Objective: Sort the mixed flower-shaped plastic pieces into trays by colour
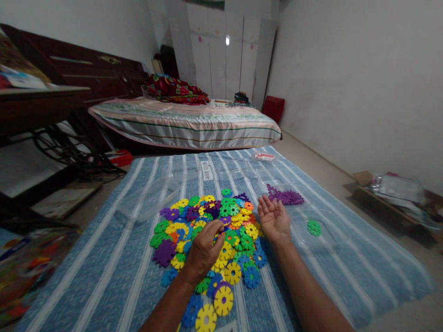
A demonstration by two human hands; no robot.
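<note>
A heap of flat plastic flower-shaped discs (207,230) in yellow, green, purple, blue and orange lies on a blue striped mat (114,258). My left hand (203,251) rests palm down on the heap, fingers curled over the discs at its middle; whether it grips one is hidden. At the heap's right edge my right hand (274,220) is turned palm up, fingers apart, holding nothing. A separate cluster of purple discs (285,197) lies just beyond my right hand. One green disc (314,228) sits alone to its right.
A low mattress (187,124) with a red bundle lies beyond the mat. A dark desk (38,106) with tangled cables stands at the left. White wardrobes (224,55) are at the back, a red box (273,108) by the wall, clutter (394,193) on the right.
</note>
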